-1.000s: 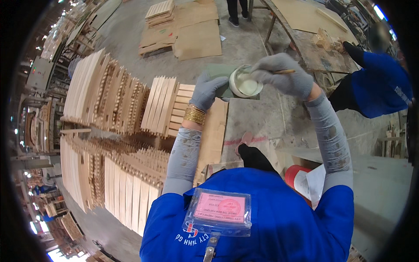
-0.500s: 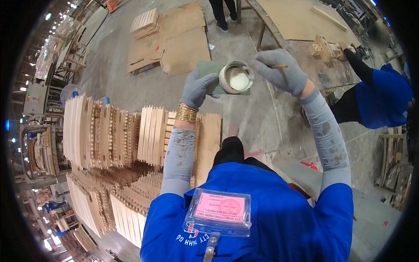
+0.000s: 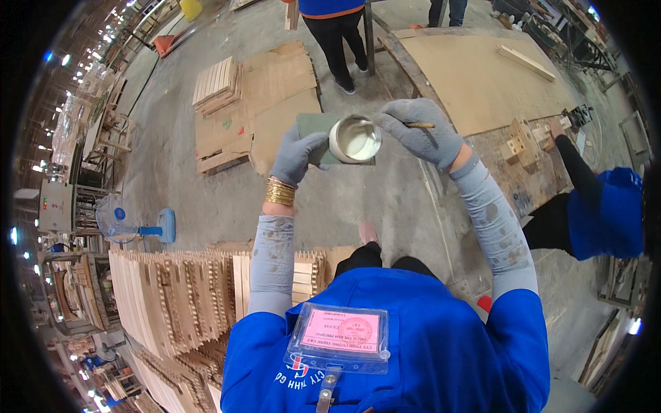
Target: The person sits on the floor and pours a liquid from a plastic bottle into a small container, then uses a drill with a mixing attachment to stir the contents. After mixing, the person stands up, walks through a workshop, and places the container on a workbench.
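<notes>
We clasp a round tin of pale liquid and green pad in our gloved left hand; our right hand pinches a thin stick. A pink badge hangs below, wooden slats stacked left.

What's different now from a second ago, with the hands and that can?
The person has walked forward: the stacked wooden slats now lie behind the hands, bare floor beneath. Unchanged: left hand holds the can of pale paste on a green pad; right hand grips a thin stick.

Concrete floor, cardboard sheets, stacked wooden slats
</notes>
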Tool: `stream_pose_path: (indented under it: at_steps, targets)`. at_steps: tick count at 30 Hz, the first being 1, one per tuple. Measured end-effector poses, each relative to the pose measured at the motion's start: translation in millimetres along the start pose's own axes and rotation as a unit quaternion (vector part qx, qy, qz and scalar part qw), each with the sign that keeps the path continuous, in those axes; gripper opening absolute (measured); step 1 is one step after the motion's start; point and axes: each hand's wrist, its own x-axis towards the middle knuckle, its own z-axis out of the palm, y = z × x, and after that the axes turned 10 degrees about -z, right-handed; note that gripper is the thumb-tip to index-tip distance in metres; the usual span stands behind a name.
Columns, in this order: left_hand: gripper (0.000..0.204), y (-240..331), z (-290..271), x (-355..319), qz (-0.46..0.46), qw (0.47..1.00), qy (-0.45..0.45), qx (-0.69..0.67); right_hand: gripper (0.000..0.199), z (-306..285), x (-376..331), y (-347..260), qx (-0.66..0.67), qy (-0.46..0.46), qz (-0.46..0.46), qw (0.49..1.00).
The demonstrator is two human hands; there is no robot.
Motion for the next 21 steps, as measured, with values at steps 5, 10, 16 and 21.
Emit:
stream_pose_path:
  at_steps: [5, 10, 16, 21]
  targets:
    - [0.032, 32, -15, 68, -0.009, 1.000, -0.027, 0.008, 0.024, 12, 34, 38, 0.080, 0.015, 0.024, 0.996]
    - [0.031, 54, -26, 129, 0.000, 1.000, -0.007, -0.016, 0.023, 12, 66, 84, 0.122, 0.017, 0.079, 0.989]
    - [0.035, 45, -25, 207, 0.072, 0.996, 0.049, -0.029, 0.022, 2, 117, 162, 0.375, 0.087, 0.338, 0.859]
    - [0.035, 43, -3, 279, 0.048, 0.995, 0.013, -0.084, 0.021, -14, 169, 235, 0.218, 0.139, 0.115, 0.959]
